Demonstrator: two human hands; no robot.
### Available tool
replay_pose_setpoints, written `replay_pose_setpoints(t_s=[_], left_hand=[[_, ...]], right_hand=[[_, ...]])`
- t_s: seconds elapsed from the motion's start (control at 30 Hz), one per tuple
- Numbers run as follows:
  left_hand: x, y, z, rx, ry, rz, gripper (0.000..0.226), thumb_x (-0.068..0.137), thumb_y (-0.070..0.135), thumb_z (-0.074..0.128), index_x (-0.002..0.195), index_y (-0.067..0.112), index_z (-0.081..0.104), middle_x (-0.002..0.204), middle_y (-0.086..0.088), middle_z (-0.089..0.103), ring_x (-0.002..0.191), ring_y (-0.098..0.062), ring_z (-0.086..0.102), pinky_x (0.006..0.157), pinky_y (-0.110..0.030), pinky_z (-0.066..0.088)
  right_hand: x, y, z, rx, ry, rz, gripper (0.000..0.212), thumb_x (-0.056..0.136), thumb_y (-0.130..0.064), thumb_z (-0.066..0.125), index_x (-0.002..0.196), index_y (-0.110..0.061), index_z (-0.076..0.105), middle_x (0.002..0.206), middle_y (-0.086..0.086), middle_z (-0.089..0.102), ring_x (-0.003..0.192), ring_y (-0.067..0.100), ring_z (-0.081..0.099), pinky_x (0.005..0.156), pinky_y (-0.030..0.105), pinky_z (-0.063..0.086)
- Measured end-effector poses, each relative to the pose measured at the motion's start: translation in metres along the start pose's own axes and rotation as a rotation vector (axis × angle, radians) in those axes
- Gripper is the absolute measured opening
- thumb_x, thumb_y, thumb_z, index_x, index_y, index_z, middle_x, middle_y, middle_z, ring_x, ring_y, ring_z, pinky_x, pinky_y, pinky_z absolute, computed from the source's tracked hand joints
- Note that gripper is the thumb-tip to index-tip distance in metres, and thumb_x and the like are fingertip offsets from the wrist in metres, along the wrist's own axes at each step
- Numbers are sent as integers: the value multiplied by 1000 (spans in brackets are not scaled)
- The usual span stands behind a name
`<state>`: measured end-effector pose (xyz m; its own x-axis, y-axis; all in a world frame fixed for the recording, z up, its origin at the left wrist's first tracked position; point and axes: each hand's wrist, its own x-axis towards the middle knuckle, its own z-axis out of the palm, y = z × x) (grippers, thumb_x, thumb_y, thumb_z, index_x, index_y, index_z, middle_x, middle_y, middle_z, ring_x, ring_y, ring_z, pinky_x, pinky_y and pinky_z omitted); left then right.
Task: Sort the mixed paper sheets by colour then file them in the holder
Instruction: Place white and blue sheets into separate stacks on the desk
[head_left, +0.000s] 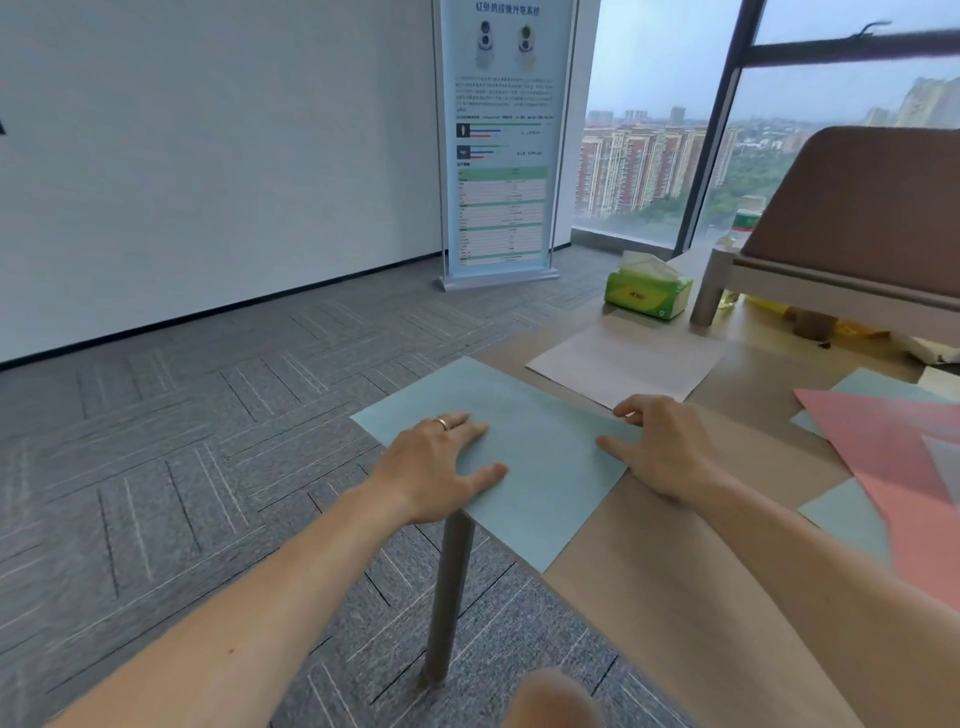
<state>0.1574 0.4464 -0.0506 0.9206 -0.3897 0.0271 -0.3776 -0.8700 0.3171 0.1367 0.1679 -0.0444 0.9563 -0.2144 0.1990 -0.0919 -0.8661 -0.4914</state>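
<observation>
So our left hand (447, 462) lies flat, fingers spread, pressing down on the blue sheet (535, 467). Our right hand (660, 447) rests on that sheet's right edge with loosely bent fingers and the thumb laid on the paper, not gripping anything as far as we can tell.

The blue sheet sits under both hands at the corner of the surface (675, 597), with its left part hanging out past the edge. Just beyond the blue sheet a white sheet (623, 364) lies on its own, so it looks like two colour spots are started.

Well off to the right of the blue sheet, the pink sheets (893, 447) are jumbled with more blue paper (852, 519) poking out underneath, so we reckon most of the sorting is left. Further beyond the blue sheet sits a green tissue box (649, 293). We can't spot a holder for sure, so by the look of it filing isn't begun.
</observation>
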Motion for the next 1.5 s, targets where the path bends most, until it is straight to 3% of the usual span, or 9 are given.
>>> replay_pose_setpoints(t_s=[0.2,0.5,0.73,0.87,1.0,1.1,1.27,1.43,1.5], left_hand=[[5,0,-2,21,-14,5,76,90,72,51,155,34,37,164,4,28,150,-17,25,123,-33,20],[21,85,-3,147,-30,245,83,87,82,39,156,37,30,166,5,23,151,-19,22,123,-40,19],[29,207,26,144,-114,464,83,89,80,40,158,37,25,167,7,18,154,-17,12,126,-40,12],[22,290,52,123,-137,606,79,89,77,42,156,38,27,164,7,26,152,-18,21,123,-41,17],[9,370,78,110,-191,738,79,91,75,45,157,34,28,165,3,27,152,-21,22,123,-40,16],[-1,426,99,137,-228,844,82,90,77,42,158,34,25,168,5,19,154,-18,15,125,-40,13],[-23,507,136,131,-256,930,79,93,72,44,158,31,27,166,4,24,152,-22,23,124,-42,21],[-28,567,161,-182,-389,724,73,87,61,61,147,25,44,138,-3,56,123,-26,55,104,-42,47],[-24,588,161,-223,-364,667,44,89,50,66,117,16,60,111,-1,65,103,-26,62,84,-34,51]], right_hand=[[-4,5,-5,-101,41,-21,45,83,-39,76,118,-12,67,104,1,67,87,16,55,74,27,40],[-45,45,-79,-302,15,-22,65,84,-67,60,132,-23,57,128,0,59,115,21,57,91,40,51],[-129,140,-172,-419,15,199,83,85,-78,45,150,-26,40,154,-2,42,140,22,39,115,43,35],[-194,198,-214,-447,79,364,100,73,-94,27,148,-29,41,152,-4,44,136,22,42,111,45,39],[-261,251,-248,-481,109,524,82,84,-79,40,149,-28,41,153,-2,43,137,23,41,110,41,38],[-306,283,-270,-484,127,656,82,85,-78,42,149,-27,40,154,-1,42,139,24,38,111,41,36],[-362,327,-291,-393,140,819,84,85,-78,44,151,-26,37,157,1,37,142,27,33,115,44,32],[-387,350,-286,-347,177,859,81,86,-75,45,149,-25,37,155,0,36,141,26,32,115,40,29],[-391,355,-278,-406,231,837,77,87,-75,40,148,-27,37,155,-1,35,141,24,32,115,40,29]])
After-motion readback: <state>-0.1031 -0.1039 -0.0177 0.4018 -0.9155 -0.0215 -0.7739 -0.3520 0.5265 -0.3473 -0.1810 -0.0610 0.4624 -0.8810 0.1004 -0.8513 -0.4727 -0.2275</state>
